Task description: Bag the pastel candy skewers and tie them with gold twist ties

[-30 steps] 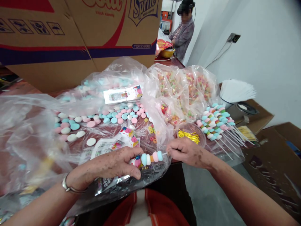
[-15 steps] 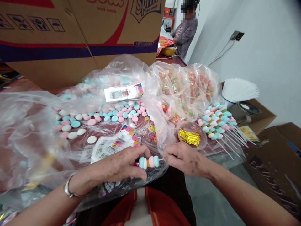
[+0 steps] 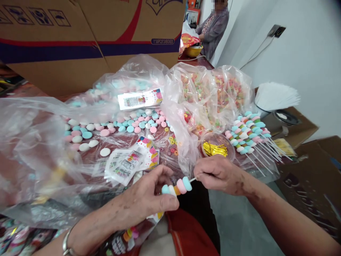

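Observation:
A candy skewer (image 3: 182, 186) of blue, white, orange and pink pieces is tilted between my two hands, its white stick toward the right. My right hand (image 3: 217, 175) pinches that stick near its end. Around the skewer's left end, my left hand (image 3: 149, 193) curls with thumb and fingers apart at the tips. A printed plastic bag (image 3: 129, 236) hangs below the left palm and appears gripped there; the inner fingers and the bag's mouth are hidden. Printed packets (image 3: 130, 161) lie on the table just beyond the left hand.
Loose pastel candies (image 3: 133, 122) spread across the table before a bundle of printed cards (image 3: 140, 99). Gold twist ties (image 3: 215, 148) fill a round tub beside finished candy skewers (image 3: 246, 133). A large carton (image 3: 87, 49) stands behind; a co-worker (image 3: 214, 28) is beyond.
My right hand has moved right and slightly up with the stick. The skewer has shifted right and tilted upward, and the left hand with the bag has come closer to me.

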{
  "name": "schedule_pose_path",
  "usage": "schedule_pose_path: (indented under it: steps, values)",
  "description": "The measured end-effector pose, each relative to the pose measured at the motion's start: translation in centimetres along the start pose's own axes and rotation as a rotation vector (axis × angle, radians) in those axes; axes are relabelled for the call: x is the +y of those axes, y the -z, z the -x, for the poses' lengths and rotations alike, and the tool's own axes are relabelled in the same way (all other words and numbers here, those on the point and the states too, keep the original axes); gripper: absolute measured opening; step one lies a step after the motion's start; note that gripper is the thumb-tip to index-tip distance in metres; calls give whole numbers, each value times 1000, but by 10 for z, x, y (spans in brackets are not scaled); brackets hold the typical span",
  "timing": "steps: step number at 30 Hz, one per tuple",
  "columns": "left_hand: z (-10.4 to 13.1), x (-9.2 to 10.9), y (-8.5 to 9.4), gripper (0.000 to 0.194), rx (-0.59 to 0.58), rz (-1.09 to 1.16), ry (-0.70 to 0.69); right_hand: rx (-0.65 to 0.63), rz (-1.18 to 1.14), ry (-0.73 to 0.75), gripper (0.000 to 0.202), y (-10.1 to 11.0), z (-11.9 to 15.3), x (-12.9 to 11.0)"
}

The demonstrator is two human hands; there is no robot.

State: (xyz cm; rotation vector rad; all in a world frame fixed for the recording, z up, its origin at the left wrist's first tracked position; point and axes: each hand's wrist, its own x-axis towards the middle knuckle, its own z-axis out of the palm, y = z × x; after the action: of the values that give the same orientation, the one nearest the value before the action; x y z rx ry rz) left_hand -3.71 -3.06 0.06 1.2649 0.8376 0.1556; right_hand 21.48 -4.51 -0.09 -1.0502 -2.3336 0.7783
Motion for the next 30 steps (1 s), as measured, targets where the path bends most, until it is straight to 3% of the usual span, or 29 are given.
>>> schedule_pose_path:
  steps: [5,9,14,16,19,21,24,27,30]
  values:
    - [24,3,-4,42,92,-80,161,-2,36,44,20,-10,1,-3]
    - [35,0,4,44,219,-186,161,-6,124,84,20,-14,0,-5]
    - [46,-13,7,29,-26,76,253,-43,129,70,20,-17,3,-7]
    - [46,-20,3,32,-43,105,218,-54,96,68,20,-20,3,-7]
    - [41,-29,-1,37,6,-66,188,-132,-17,-4,18,-26,-1,-8]
    - [38,-35,0,46,32,-222,172,-243,-137,-131,17,-30,-5,-11]
    - [35,-42,5,61,58,-414,35,-359,-288,-350,18,-33,-12,-17]
    - [33,-35,13,65,26,-504,-88,-312,-365,-436,18,-31,-15,-21]
    - [27,-18,18,62,-40,-427,-49,-192,-410,-420,18,-28,-12,-22]
